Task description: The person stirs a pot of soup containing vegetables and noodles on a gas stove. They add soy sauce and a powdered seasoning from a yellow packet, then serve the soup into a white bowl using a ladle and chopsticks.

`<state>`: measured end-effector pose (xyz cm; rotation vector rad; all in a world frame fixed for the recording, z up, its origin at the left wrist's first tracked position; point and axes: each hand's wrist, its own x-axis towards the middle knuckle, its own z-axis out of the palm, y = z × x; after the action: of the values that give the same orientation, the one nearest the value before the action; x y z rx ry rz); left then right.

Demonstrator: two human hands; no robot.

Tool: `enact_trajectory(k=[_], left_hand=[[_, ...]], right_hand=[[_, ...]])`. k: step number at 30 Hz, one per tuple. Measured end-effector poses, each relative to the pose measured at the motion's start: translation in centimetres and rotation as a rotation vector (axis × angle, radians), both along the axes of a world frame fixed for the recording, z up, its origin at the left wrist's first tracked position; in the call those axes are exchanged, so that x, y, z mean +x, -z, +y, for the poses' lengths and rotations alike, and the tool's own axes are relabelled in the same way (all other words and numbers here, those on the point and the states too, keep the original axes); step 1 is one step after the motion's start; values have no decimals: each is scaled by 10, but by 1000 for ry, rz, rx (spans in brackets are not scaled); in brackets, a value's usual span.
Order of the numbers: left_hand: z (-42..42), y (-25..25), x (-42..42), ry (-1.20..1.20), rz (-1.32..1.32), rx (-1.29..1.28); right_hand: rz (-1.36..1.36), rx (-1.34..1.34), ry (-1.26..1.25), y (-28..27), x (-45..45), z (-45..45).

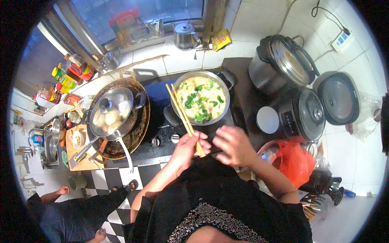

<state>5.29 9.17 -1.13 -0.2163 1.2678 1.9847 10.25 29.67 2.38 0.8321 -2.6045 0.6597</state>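
Note:
My left hand (191, 144) grips a pair of wooden chopsticks (182, 114) near their lower ends. Their far tips point up and left, over the left rim of a metal two-handled pot (226, 104). Pale soup with chopped leafy greens (200, 98) fills that pot, which stands on a black gas stove (158, 127). To the right of the chopsticks is my right hand (229, 144), motion-blurred, its fingers loosely bent and apart. I see nothing in it.
Left of the pot, a glass-lidded pan (112, 111) sits on a large wok (144, 121). A pressure cooker (267, 66), a rice cooker (288, 118) and a red plastic bag (293, 164) stand right. Another person (76, 215) is at lower left, near a cutting board (73, 148).

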Motion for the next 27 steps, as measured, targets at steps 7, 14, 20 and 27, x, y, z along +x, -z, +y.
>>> enact_trajectory(k=[7,14,20,27], left_hand=[[-11,11,4,190,881,-1149],[-2,24,2,210,920,-1560],[-10,30,15,140,898,-1587],[-40,15,39,-10,900,-1461]], right_hand=[[-173,-413,642,90,-259,130],[-545,-700,852,184,-429,171],[-248,-698,908,179,-424,162],[286,-181,809,35,-290,142]])
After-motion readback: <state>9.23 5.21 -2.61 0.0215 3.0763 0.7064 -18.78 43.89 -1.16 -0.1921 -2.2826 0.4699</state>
